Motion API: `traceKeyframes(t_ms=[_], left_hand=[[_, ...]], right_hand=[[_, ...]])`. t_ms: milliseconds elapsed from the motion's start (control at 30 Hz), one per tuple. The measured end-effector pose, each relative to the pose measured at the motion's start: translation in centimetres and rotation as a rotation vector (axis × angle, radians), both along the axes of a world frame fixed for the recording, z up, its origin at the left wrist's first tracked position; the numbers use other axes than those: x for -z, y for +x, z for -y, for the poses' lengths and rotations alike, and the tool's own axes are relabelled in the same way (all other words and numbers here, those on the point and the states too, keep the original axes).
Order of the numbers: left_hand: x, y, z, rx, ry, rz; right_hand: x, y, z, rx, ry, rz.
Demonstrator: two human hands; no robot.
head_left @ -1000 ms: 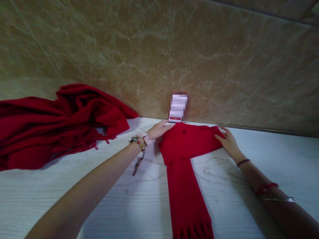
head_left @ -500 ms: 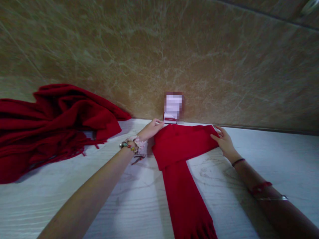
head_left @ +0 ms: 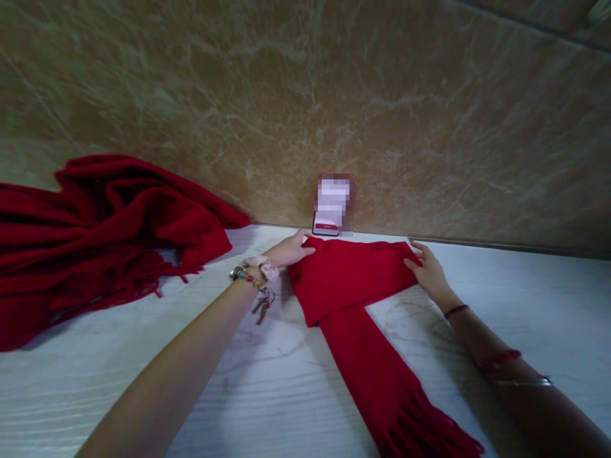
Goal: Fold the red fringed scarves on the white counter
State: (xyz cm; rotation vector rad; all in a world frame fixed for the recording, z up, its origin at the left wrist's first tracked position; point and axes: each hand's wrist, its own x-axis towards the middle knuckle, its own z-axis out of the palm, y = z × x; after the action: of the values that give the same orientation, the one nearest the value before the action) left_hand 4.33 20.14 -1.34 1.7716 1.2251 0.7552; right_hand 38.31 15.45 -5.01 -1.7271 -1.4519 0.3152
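A red scarf (head_left: 353,277) lies partly folded on the white surface, its upper part a wide flat band and its fringed tail slanting down to the lower right. At the band's upper left corner, my left hand (head_left: 291,248) is closed with the cloth between thumb and fingers. My right hand (head_left: 427,270) pinches the right end of the band, thumb on top of the cloth. Its fingertips are partly hidden behind the edge.
Another red fringed cloth (head_left: 143,216) lies heaped on the left against the brown marbled wall (head_left: 305,95). A phone (head_left: 327,219) with a blurred screen leans on that wall behind the scarf. Pale wood-grain boarding (head_left: 267,381) forms the surface.
The scarf's fringed tail has swung to the right. My left hand has gone from beside the corner to gripping it. My right hand has stayed at its end.
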Motion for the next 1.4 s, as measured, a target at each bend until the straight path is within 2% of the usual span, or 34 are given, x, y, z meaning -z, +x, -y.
traceKeyframes(t_ms=[67, 133, 233, 300, 333, 433, 500, 600, 667, 767, 833, 933, 1067, 1167, 1233, 1400], left_hand=[[-0.2, 0.3, 0.7, -0.019, 0.134, -0.171], [-0.5, 0.8, 1.7, -0.04, 0.271, -0.336], [-0.8, 1.4, 4.2, -0.033, 0.47, -0.46], [-0.7, 1.4, 6.3, 0.082, 0.586, -0.476], [-0.5, 1.3, 7.3, 0.187, 0.633, -0.489], [-0.2, 0.5, 9.6, 0.445, 0.674, -0.558], [0.0, 0.0, 10.0, 0.495, 0.655, -0.588], [0.1, -0.2, 9.8, 0.483, 0.649, -0.595], [0.4, -0.2, 9.6, 0.414, 0.657, -0.59], [1.0, -0.4, 9.2, 0.159, 0.601, -0.591], [1.3, -0.7, 8.7, 0.029, 0.508, -0.61], [1.6, -1.4, 8.1, 0.036, 0.437, -0.653], [1.5, -1.3, 8.3, 0.044, 0.496, -0.698], [1.5, 0.6, 9.2, 0.035, 0.552, -0.71], [1.6, 3.2, 9.7, 0.038, 0.577, -0.707], [1.5, 13.2, 9.7, 0.028, 0.6, -0.674]], right_hand=[[-0.4, -0.3, 0.2, 0.011, 0.023, 0.103], [-1.0, -0.9, 0.6, -0.002, 0.124, 0.255], [-1.6, -2.0, 1.2, -0.121, 0.259, 0.499], [-1.6, -2.6, 1.6, -0.244, 0.224, 0.615], [-1.5, -2.8, 1.7, -0.291, 0.182, 0.659], [-1.1, -3.0, 1.8, -0.357, 0.072, 0.753], [-1.0, -3.0, 1.7, -0.363, 0.046, 0.781], [-1.1, -2.9, 1.8, -0.374, 0.034, 0.799], [-1.2, -2.8, 1.7, -0.362, 0.042, 0.792], [-0.8, -2.0, 1.2, -0.275, 0.115, 0.7], [-0.3, -1.0, 0.6, -0.179, 0.143, 0.554], [0.4, 0.4, -0.4, -0.065, 0.05, 0.264], [0.5, 1.4, -0.7, -0.027, -0.017, 0.056], [-0.6, 2.5, -0.6, -0.017, -0.033, 0.121], [-1.8, 4.2, -0.5, 0.024, -0.065, 0.233], [-5.8, 9.5, -0.2, 0.142, -0.114, 0.47]])
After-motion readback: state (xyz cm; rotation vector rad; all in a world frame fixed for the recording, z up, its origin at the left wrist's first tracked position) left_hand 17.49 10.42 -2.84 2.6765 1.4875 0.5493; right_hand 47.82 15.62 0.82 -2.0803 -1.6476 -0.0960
